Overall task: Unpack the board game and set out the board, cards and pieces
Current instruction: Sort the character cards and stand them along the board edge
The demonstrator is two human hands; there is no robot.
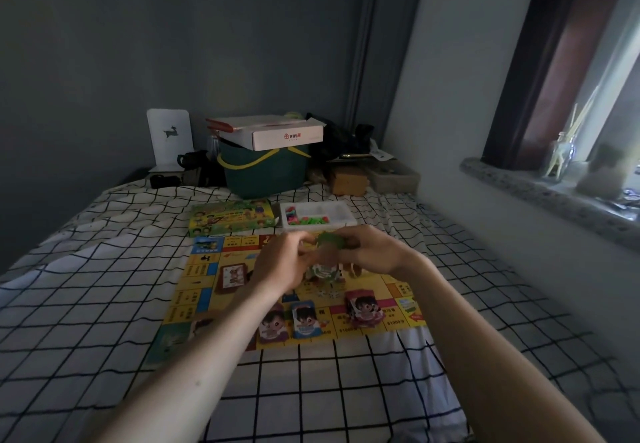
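Green piece point(330, 242) pinched at frame centre between left hand point(280, 262) and right hand point(372, 252), above the board point(194, 290) on the bed point(104, 304). Lies directly over the board's middle, both hands equally near. Straight down, probably, to set it there.

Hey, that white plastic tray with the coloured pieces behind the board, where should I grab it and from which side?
Probably by its two short end walls, one hand on each, coming down from above. The white tray lies flat and open-topped on the bed, long side facing you, loose coloured pieces inside, so a level lift keeps them in. The game box sits near its left end, leaving little room there.
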